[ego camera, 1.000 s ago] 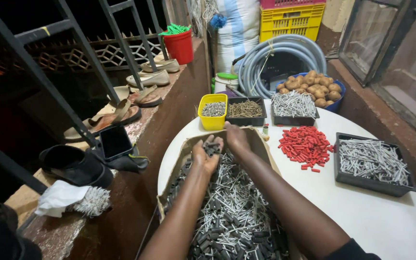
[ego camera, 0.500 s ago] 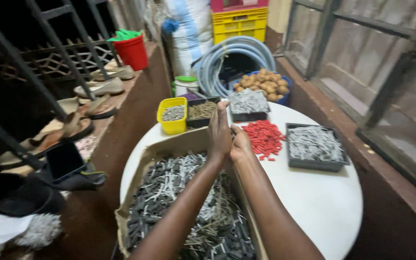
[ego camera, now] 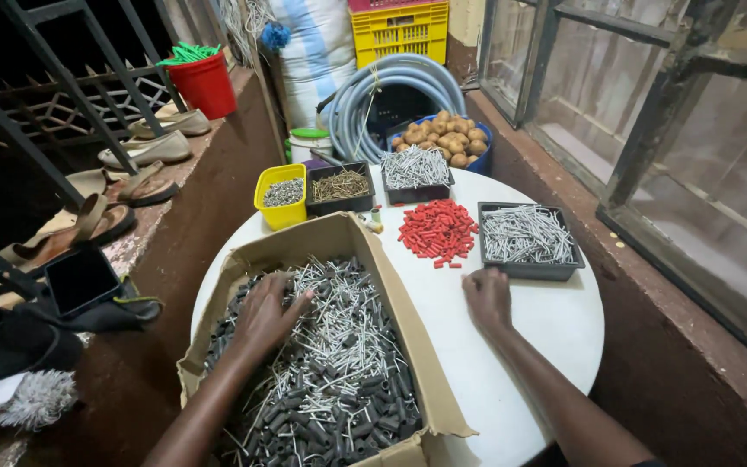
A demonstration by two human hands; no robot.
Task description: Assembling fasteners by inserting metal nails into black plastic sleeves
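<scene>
Our left hand (ego camera: 265,316) lies spread, fingers loose, on the heap of mixed fasteners (ego camera: 322,363) in the cardboard box (ego camera: 408,333), pressing into it rather than gripping any one piece, while our right hand (ego camera: 488,298) rests on the bare white round table (ego camera: 555,329) with its fingers curled under; we cannot tell whether it holds anything. The heap fills the box, silver nails tangled among dark sleeves, and the box sits at the table's left edge, overhanging it toward us, close enough that we reach in without stretching. Our right hand lies just short of the near edge of a dark tray of silver nails (ego camera: 526,238) at the table's right edge, which looks like a place for pieces picked out of the mix. Beside that tray, toward the middle, a loose pile of red wall plugs (ego camera: 437,232) lies straight on the tabletop. Along the far edge stand a yellow tub of small grey pieces (ego camera: 282,195), a black tray of brownish screws (ego camera: 340,187) and another dark tray of nails (ego camera: 415,169), each kind kept apart. Beyond the table we see a blue basin of potatoes (ego camera: 444,141) and a coiled hose (ego camera: 391,91).
</scene>
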